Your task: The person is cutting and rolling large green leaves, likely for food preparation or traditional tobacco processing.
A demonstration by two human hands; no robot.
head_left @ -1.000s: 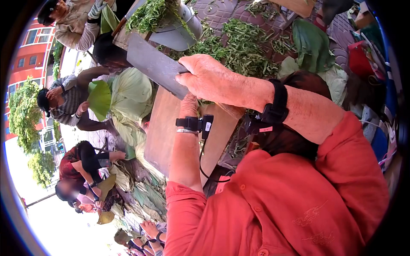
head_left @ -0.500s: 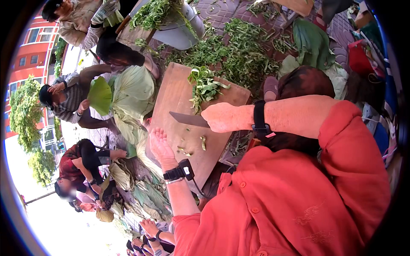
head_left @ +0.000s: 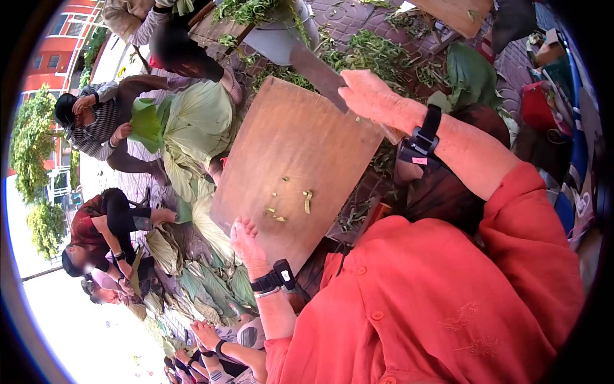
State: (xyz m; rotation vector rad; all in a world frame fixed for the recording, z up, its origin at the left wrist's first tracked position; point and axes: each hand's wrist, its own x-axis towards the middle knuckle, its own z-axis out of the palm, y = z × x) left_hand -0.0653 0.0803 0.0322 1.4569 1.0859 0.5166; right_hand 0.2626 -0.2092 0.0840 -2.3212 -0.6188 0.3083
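Observation:
My right hand (head_left: 373,95) grips a broad-bladed knife (head_left: 318,75), its handle hidden in my fist. The blade sits over the far edge of a wooden cutting board (head_left: 291,150). My left hand (head_left: 249,246) is by the board's near left edge, palm up, fingers a little bent and holding nothing. A few small leaf scraps (head_left: 307,201) lie on the board. Beyond it, chopped green leaves (head_left: 374,54) are heaped on the paving.
Large leaves (head_left: 201,121) are spread left of the board, near a seated person holding a green leaf (head_left: 147,125). A grey bucket (head_left: 278,41) stands behind. Another board (head_left: 454,14) is at the top right. Other people sit at the left and below.
The knife and my right hand have moved away from me to the board's far edge. The strips of cut leaf have gone off the board. My left hand's fingers have bent slightly.

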